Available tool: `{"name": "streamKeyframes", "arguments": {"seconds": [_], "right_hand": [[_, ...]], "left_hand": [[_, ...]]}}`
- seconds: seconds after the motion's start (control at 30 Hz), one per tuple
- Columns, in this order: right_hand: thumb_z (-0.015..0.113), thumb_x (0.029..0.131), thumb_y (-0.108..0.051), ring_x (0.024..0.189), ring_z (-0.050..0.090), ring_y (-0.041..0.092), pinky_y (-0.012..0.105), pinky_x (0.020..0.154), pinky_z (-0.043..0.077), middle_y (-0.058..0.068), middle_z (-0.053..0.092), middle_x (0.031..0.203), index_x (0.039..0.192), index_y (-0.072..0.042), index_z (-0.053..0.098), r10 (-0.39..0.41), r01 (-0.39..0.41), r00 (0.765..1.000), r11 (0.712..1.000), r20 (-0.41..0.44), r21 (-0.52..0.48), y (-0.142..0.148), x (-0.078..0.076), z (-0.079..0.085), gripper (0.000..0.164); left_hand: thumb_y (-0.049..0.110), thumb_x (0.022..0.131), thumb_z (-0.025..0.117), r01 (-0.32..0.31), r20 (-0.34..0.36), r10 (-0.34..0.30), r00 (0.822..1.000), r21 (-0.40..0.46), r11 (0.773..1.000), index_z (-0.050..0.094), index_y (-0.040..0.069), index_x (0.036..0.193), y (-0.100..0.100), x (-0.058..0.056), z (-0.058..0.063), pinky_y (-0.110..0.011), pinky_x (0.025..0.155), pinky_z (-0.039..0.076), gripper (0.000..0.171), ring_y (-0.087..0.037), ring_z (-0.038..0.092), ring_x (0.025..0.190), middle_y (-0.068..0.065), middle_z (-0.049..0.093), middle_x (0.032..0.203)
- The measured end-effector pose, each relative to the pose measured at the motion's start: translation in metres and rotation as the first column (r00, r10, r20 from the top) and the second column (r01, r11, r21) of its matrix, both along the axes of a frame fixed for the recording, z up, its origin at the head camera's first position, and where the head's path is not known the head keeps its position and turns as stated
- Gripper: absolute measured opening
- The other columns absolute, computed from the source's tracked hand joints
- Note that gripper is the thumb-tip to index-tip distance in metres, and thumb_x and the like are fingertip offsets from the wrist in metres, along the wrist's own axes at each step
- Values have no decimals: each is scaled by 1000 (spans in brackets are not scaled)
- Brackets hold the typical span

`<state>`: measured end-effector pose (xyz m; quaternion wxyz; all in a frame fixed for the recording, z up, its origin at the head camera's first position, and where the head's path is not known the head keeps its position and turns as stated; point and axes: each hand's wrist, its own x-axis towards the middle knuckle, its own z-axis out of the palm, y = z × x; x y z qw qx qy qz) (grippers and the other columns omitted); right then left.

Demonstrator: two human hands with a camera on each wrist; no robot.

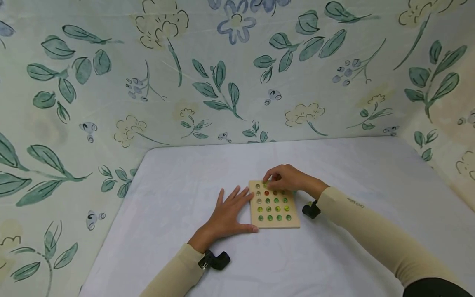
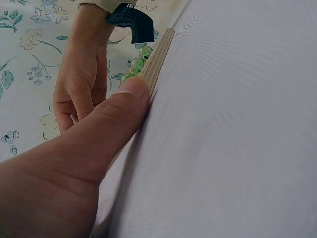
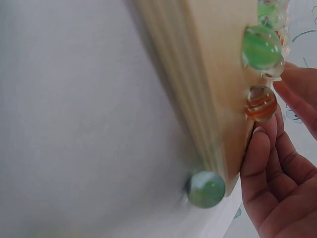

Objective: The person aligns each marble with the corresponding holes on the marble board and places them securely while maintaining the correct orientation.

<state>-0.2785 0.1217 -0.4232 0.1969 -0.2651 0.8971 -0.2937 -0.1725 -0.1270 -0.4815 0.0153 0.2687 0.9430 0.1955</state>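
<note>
A square wooden board (image 1: 275,224) set with rows of glass marbles lies on the white cloth. Beside it, my left hand (image 1: 229,214) has its fingers spread, with fingertips at the left edge and the thumb (image 2: 130,94) along the near edge. My right hand (image 1: 287,178) reaches over the far end, thumb and fingertips pinching a yellow-green marble (image 1: 265,185) in the far row. A red marble (image 1: 266,193) sits just nearer. In the right wrist view, an orange-streaked marble (image 3: 261,104) and a green one (image 3: 261,47) stand on the board near the fingers.
A loose green-and-clear marble (image 3: 206,189) lies on the cloth right against the board's side. White cloth (image 1: 185,177) covers the table, with floral fabric (image 1: 222,82) hanging behind and at the sides. A black wrist camera (image 1: 311,210) sits close to the board's right edge.
</note>
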Motion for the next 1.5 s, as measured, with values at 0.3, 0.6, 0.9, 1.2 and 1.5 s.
{"name": "streamKeyframes", "arguments": {"seconds": [0.3, 0.6, 0.9, 1.2, 1.5], "right_hand": [[69, 90, -22, 70, 56, 15, 29, 63, 49, 0, 64, 85, 106, -22, 73, -10, 10, 999, 1000, 37, -1, 1, 1, 2, 17], [68, 91, -23, 78, 59, 16, 29, 70, 50, 0, 65, 88, 109, -22, 71, -28, 27, 999, 1000, 39, 8, 7, 5, 8, 19], [67, 92, -22, 85, 60, 16, 35, 81, 52, -1, 66, 91, 112, -19, 70, -29, 29, 1000, 999, -1, -24, 22, 8, 12, 21], [69, 91, -22, 81, 59, 17, 32, 72, 50, 1, 65, 90, 111, -16, 71, -65, 64, 998, 996, -10, -62, 45, 16, 11, 21], [70, 89, -18, 82, 59, 16, 32, 76, 51, -1, 65, 91, 110, -14, 70, -84, 79, 994, 994, -67, -70, 69, 30, 11, 21]], "left_hand": [[80, 72, 58, 7, -1, -7, 1000, 7, 1000, 28, 29, 153, -1, 1, 1, -61, 112, -4, 101, -21, 9, 148, 4, 22, 159], [81, 71, 57, 3, 3, -3, 1000, 4, 1000, 28, 29, 153, 0, 1, 1, -60, 113, -5, 101, -20, 8, 148, 5, 21, 159], [80, 71, 58, 1, -4, -1, 1000, 7, 1000, 28, 27, 153, 0, 1, 1, -60, 113, -5, 102, -20, 8, 148, 4, 21, 159], [79, 71, 60, -4, 2, 4, 1000, 3, 1000, 28, 27, 153, 0, 2, 1, -60, 113, -4, 103, -21, 9, 148, 4, 20, 159], [81, 70, 59, 1, -13, -1, 1000, 12, 1000, 29, 27, 153, 0, 1, -1, -59, 113, -5, 103, -20, 8, 148, 3, 21, 159]]}}
